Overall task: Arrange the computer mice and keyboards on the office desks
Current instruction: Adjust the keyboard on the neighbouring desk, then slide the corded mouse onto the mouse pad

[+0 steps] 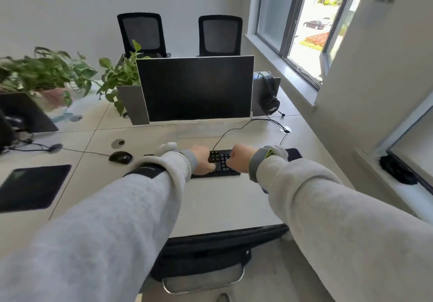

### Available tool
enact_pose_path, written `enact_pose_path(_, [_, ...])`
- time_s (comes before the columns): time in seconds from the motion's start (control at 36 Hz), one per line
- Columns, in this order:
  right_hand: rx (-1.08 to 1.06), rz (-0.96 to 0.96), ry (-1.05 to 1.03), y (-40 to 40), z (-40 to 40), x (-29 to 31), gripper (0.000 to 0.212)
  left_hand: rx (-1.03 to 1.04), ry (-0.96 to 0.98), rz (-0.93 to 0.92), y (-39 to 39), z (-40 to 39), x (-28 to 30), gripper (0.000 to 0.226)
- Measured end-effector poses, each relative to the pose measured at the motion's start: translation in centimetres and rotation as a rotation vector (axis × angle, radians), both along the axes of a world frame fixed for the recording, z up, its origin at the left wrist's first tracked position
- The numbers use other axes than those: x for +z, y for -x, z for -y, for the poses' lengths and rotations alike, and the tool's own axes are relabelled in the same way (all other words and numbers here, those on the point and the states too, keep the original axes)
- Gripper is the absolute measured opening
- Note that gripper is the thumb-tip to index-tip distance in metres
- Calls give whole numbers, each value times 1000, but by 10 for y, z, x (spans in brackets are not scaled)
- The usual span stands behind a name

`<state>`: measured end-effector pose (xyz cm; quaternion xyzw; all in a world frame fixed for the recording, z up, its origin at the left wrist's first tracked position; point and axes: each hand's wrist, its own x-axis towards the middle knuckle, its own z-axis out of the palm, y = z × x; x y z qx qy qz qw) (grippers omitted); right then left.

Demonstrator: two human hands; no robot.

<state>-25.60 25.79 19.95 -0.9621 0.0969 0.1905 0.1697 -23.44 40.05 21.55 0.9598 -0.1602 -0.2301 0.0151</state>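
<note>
Keyboard on desk — left hand, right hand gripping it

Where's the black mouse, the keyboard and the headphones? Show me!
black mouse (120,157): head view, top of its shell.
keyboard (221,161): head view, keys between the hands.
headphones (271,105): head view, lower earcup.

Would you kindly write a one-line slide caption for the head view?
Both hands, left and right, grip a black keyboard before a dark monitor; a mouse lies to the left.
</note>
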Motion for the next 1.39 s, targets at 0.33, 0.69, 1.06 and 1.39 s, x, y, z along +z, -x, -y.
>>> enact_pose_path(0.33, [198, 35, 19, 23, -173, 29, 22, 110, 14, 2, 30, -177, 15, 23])
enact_pose_path(0.69, [263, -25, 162, -30, -424, 6, 39, 281, 81, -50, -15, -440, -4, 38])
enact_pose_path(1.06, [237, -69, 136, -100, -522, -32, 42, 342, 128, -78, -98, -552, -40, 22])
enact_pose_path(1.39, [118, -99, 131, -220, -522, -121, 52, 273, 24, -208, -218, -535, -99, 43])
